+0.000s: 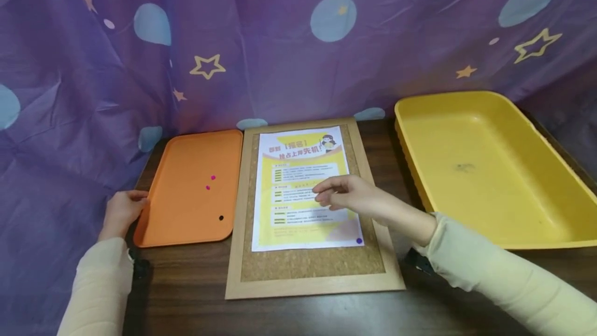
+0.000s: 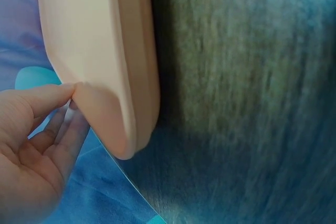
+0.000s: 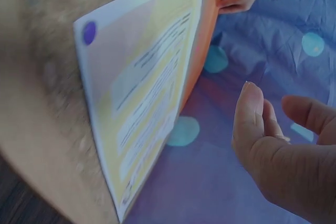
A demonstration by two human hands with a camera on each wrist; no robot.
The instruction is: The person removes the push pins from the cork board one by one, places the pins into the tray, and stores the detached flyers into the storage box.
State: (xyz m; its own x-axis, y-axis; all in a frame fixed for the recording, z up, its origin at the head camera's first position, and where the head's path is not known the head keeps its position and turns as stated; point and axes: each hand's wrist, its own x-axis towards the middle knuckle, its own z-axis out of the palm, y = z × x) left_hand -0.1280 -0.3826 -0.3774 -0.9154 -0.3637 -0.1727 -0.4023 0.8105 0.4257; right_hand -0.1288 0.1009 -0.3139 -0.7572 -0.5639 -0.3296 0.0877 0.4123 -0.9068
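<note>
My left hand (image 1: 122, 212) pinches the left rim of the orange tray (image 1: 186, 211); in the left wrist view the thumb (image 2: 50, 98) lies on the rim and the fingers are at its outer side. Two small pink pieces (image 1: 213, 177) and a small black dot (image 1: 221, 218) show in the tray. Over the printed poster (image 1: 280, 240) hovers my right hand (image 1: 352, 196), fingers loosely bent, holding nothing. That sheet lies on a wood-framed corkboard (image 1: 312, 268). A round purple pushpin (image 1: 359, 241) marks its lower right corner.
To the right stands a large yellow tub (image 1: 475, 191) with raised walls. The dark wooden table (image 1: 196, 279) carries everything. Behind hangs a purple cloth (image 1: 275, 40) with stars and blue dots, also draping down at the left.
</note>
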